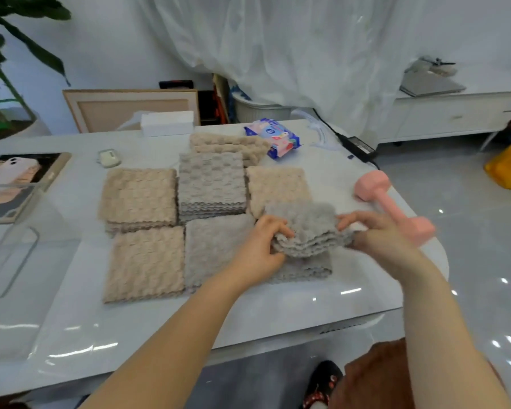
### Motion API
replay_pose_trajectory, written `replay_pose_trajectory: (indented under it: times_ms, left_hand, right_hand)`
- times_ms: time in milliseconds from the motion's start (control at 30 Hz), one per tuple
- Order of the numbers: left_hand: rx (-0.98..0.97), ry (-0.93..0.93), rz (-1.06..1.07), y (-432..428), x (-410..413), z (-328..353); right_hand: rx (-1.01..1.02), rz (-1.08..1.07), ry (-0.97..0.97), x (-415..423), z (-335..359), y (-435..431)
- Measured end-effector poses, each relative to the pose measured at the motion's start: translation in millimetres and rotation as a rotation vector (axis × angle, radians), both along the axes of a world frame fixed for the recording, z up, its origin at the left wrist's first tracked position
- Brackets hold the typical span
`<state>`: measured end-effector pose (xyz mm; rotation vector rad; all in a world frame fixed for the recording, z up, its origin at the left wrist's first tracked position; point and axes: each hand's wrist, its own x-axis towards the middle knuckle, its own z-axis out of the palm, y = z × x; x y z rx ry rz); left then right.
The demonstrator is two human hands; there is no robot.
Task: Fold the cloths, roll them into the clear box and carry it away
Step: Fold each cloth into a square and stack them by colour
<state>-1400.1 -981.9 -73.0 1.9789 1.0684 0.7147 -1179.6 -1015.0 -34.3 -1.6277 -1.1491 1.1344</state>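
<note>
The left grip (pixel 263 246) and right grip (pixel 375 231) pinch the grey cloth (pixel 307 228) by the desk's (pixel 189 326) right edge, folding it. Next, I think, it gets rolled into the clear box (pixel 12 261) at the left edge.

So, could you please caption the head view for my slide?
Left hand and right hand grip a grey cloth beside cloth stacks on a white table.

Nothing is legible. The blue and pink packet (pixel 273 137), well beyond the right hand (pixel 375 231), bears print too blurred to read. The black power adapter (pixel 359 144), also beyond that hand, has an unreadable label.
</note>
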Motion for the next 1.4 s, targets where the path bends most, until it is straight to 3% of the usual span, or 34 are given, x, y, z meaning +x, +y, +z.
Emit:
replay_pose_trajectory:
  times_ms: [67,133,233,333,400,600,700,800,867,967,1067,1200,1300,1400]
  left_hand:
    - [-0.071,0.141,-0.048,0.9,5.0,-18.2]
    - [-0.14,0.101,0.009,3.8,10.2,-20.4]
    - [-0.199,-0.079,0.326,14.5,27.7,-9.7]
    - [-0.257,-0.063,0.554,34.7,42.2,-8.6]
    - [-0.281,0.019,0.551,43.1,46.6,-13.0]
    - [-0.036,0.159,0.437,36.6,40.5,-22.7]
    - [0.073,0.3,0.422,40.9,36.3,-33.6]
    - [0.149,0.404,0.426,45.6,35.9,-52.4]
    - [0.212,0.513,0.398,44.9,37.5,-60.9]
    - [0.196,0.53,0.419,39.1,37.4,-54.2]
    - [0.383,0.574,0.371,29.2,25.6,-59.7]
    - [0.305,0.789,0.27,15.8,5.0,-66.8]
    - [0.262,0.798,0.255,23.7,4.4,-60.4]
    - [0.446,0.601,0.376,35.5,-0.5,-41.3]
  right_hand:
    - [-0.176,-0.012,0.069,3.9,-29.4,1.3]
    - [-0.212,-0.102,0.179,3.3,-45.1,4.8]
    - [-0.174,-0.291,0.172,4.9,-51.4,22.3]
    - [-0.208,-0.225,0.042,-0.4,-55.6,44.8]
    - [-0.227,-0.135,-0.075,-5.4,-58.9,55.5]
    - [-0.009,-0.095,-0.35,-19.3,-55.4,71.3]
    - [0.002,-0.018,-0.519,-36.4,-64.9,76.3]
    - [0.078,-0.081,-0.731,-54.3,-91.3,74.5]
    - [0.129,-0.147,-0.784,-58.7,-102.8,69.3]
    - [0.139,-0.159,-0.722,-56.6,-102.3,70.8]
    - [0.149,-0.153,-0.654,-51.1,-99.5,65.7]
    - [0.126,-0.042,-0.954,-54.1,-104.8,53.2]
    - [0.077,-0.073,-1.089,-55.9,-96.8,62.4]
    - [0.199,-0.222,-1.132,-65.0,-76.1,76.8]
